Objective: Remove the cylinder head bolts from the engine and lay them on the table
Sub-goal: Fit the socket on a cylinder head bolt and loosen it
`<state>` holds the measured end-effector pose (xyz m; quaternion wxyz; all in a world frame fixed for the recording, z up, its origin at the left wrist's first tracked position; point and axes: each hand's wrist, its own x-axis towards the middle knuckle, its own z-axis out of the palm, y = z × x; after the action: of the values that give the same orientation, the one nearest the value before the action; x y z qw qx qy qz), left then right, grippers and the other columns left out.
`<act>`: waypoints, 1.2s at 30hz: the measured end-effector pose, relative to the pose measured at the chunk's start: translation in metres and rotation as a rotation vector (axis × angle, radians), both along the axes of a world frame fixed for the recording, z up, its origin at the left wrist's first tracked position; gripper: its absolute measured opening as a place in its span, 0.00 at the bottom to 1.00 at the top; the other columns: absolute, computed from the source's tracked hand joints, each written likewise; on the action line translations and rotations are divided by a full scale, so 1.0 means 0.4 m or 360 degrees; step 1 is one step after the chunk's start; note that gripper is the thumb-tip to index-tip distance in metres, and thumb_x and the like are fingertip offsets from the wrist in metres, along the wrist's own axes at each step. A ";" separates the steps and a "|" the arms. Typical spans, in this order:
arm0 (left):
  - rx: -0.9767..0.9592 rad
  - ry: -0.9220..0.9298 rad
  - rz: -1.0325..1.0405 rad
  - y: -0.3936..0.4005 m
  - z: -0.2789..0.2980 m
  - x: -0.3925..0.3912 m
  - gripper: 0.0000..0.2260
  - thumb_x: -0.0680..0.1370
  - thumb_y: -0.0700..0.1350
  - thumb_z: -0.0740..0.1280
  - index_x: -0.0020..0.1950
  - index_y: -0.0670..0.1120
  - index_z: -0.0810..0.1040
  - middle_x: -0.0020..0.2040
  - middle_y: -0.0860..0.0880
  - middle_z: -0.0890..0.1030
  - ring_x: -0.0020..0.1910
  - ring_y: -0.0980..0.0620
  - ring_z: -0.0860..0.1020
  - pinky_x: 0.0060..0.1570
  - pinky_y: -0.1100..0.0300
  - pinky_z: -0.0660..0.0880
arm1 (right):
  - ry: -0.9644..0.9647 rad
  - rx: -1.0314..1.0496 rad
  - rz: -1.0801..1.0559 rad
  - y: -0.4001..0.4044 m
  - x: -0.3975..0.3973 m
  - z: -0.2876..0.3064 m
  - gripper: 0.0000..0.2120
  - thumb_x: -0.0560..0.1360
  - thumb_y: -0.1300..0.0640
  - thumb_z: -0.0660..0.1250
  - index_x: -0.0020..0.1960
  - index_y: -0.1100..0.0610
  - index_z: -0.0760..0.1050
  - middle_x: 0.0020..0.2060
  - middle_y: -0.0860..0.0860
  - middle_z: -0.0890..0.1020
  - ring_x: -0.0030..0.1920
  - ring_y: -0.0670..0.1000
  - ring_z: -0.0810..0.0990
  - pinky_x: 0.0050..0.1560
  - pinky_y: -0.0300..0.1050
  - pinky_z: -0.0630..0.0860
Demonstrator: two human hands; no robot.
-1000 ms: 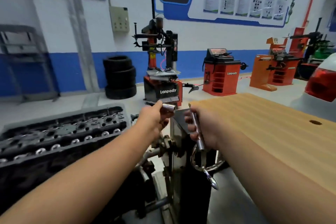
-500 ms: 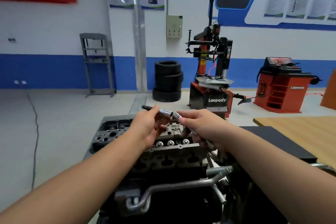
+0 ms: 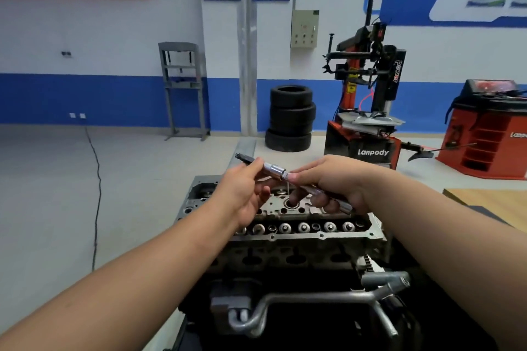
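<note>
The engine's cylinder head [image 3: 299,234] sits on its stand right in front of me, its top face showing a row of round valve parts and dark holes. Above it my left hand [image 3: 242,194] pinches a chrome socket bit [image 3: 273,169] whose dark tip points up and left. My right hand [image 3: 333,182] grips a chrome wrench handle [image 3: 339,204] and meets the socket's near end. No loose bolts can be made out.
A wooden table [image 3: 490,202] edge shows at the right. A grey bent pipe [image 3: 313,302] runs across the engine's near side. Behind stand stacked tyres [image 3: 291,118], a tyre changer [image 3: 368,111], a red balancer [image 3: 484,134] and a grey press frame [image 3: 184,88].
My view swung left from the table to the engine, now centred below my hands. Both hands came together, joining the socket bit to the wrench handle.
</note>
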<state>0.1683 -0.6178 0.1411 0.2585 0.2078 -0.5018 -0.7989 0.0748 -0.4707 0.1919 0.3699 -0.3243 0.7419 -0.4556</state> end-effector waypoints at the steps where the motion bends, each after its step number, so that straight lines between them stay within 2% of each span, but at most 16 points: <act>1: 0.0009 0.0002 0.0003 0.007 0.001 -0.002 0.09 0.87 0.45 0.62 0.53 0.40 0.75 0.38 0.45 0.86 0.30 0.52 0.85 0.20 0.68 0.70 | -0.0027 -0.0012 0.0014 0.004 -0.006 -0.002 0.08 0.81 0.55 0.67 0.57 0.53 0.82 0.38 0.55 0.84 0.22 0.44 0.68 0.20 0.34 0.63; 3: 0.0040 0.0002 0.0007 0.025 -0.004 -0.009 0.09 0.87 0.45 0.62 0.54 0.40 0.76 0.38 0.45 0.86 0.30 0.52 0.85 0.20 0.68 0.70 | -0.0043 -0.0026 0.0035 0.016 -0.023 -0.009 0.08 0.80 0.55 0.67 0.57 0.54 0.82 0.39 0.56 0.85 0.22 0.44 0.68 0.20 0.34 0.63; 11: 0.0096 -0.0023 0.0022 0.127 -0.024 -0.094 0.13 0.87 0.47 0.62 0.47 0.41 0.78 0.32 0.48 0.84 0.26 0.55 0.81 0.21 0.67 0.72 | -0.0053 0.0026 0.0034 0.095 -0.112 -0.035 0.09 0.80 0.56 0.68 0.60 0.51 0.80 0.38 0.55 0.85 0.21 0.44 0.68 0.18 0.34 0.62; 16: 0.0057 -0.0024 -0.0012 0.174 -0.020 -0.152 0.12 0.87 0.47 0.61 0.49 0.42 0.77 0.33 0.47 0.84 0.32 0.52 0.81 0.22 0.67 0.72 | -0.0015 0.0059 0.0036 0.129 -0.153 -0.018 0.09 0.80 0.56 0.67 0.60 0.54 0.80 0.36 0.54 0.84 0.22 0.44 0.68 0.19 0.32 0.61; 19: 0.0059 -0.0030 -0.0045 0.175 -0.014 -0.162 0.12 0.87 0.47 0.61 0.51 0.42 0.77 0.34 0.47 0.85 0.31 0.53 0.82 0.22 0.67 0.73 | 0.0009 0.0048 0.0019 0.127 -0.162 -0.012 0.09 0.80 0.56 0.67 0.58 0.56 0.80 0.34 0.54 0.84 0.22 0.44 0.69 0.19 0.32 0.62; 21: 0.0061 -0.0040 -0.0025 0.164 -0.012 -0.157 0.11 0.87 0.47 0.61 0.53 0.41 0.78 0.35 0.47 0.85 0.30 0.54 0.83 0.22 0.66 0.74 | -0.0089 -0.0013 -0.0027 0.127 -0.159 -0.009 0.08 0.80 0.57 0.68 0.57 0.58 0.80 0.37 0.57 0.85 0.24 0.46 0.75 0.19 0.34 0.65; 23: 0.0100 -0.0032 0.0057 0.149 -0.002 -0.155 0.11 0.87 0.46 0.61 0.51 0.41 0.77 0.33 0.46 0.85 0.27 0.54 0.82 0.22 0.66 0.74 | -0.0367 -0.0192 -0.0104 0.133 -0.162 -0.006 0.12 0.77 0.55 0.70 0.58 0.60 0.78 0.40 0.59 0.85 0.30 0.50 0.81 0.21 0.36 0.72; 26: 0.0302 0.0073 0.0237 0.132 0.014 -0.167 0.10 0.86 0.46 0.63 0.53 0.40 0.77 0.39 0.43 0.85 0.24 0.54 0.81 0.23 0.65 0.76 | -0.0994 -0.0720 -0.0487 0.138 -0.157 -0.030 0.24 0.73 0.46 0.73 0.59 0.62 0.75 0.46 0.64 0.85 0.42 0.59 0.86 0.34 0.45 0.83; 28: 0.0451 0.0198 0.0286 0.143 0.020 -0.181 0.10 0.86 0.46 0.63 0.57 0.39 0.77 0.44 0.42 0.85 0.26 0.53 0.82 0.25 0.65 0.77 | -0.1246 -0.1119 -0.0814 0.116 -0.134 -0.046 0.21 0.76 0.43 0.70 0.55 0.61 0.75 0.45 0.62 0.86 0.47 0.60 0.86 0.42 0.51 0.83; 30: 0.0558 0.0287 0.0242 0.172 0.009 -0.191 0.11 0.86 0.47 0.63 0.60 0.39 0.77 0.41 0.43 0.86 0.27 0.52 0.83 0.26 0.64 0.78 | -0.1441 -0.1533 -0.1142 0.084 -0.116 -0.046 0.16 0.79 0.43 0.66 0.51 0.57 0.72 0.42 0.58 0.86 0.47 0.57 0.85 0.47 0.51 0.81; 33: 0.0615 0.0303 0.0093 0.213 -0.020 -0.184 0.12 0.86 0.48 0.63 0.60 0.40 0.78 0.36 0.46 0.87 0.31 0.52 0.85 0.27 0.63 0.78 | -0.1461 -0.1826 -0.1439 0.059 -0.115 -0.011 0.18 0.80 0.37 0.61 0.49 0.53 0.69 0.37 0.53 0.83 0.41 0.55 0.84 0.57 0.55 0.78; 36: 0.0406 0.0132 -0.0082 0.221 -0.043 -0.166 0.12 0.85 0.50 0.65 0.62 0.44 0.80 0.43 0.50 0.87 0.39 0.55 0.85 0.34 0.60 0.75 | -0.1393 -0.1726 -0.1603 0.044 -0.115 0.015 0.25 0.75 0.30 0.60 0.49 0.52 0.72 0.32 0.49 0.79 0.34 0.52 0.81 0.56 0.56 0.76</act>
<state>0.1017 -0.5293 0.1239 0.2298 0.1929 -0.3901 -0.8705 0.0289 -0.4531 0.1979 0.1704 0.1166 0.2678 -0.9411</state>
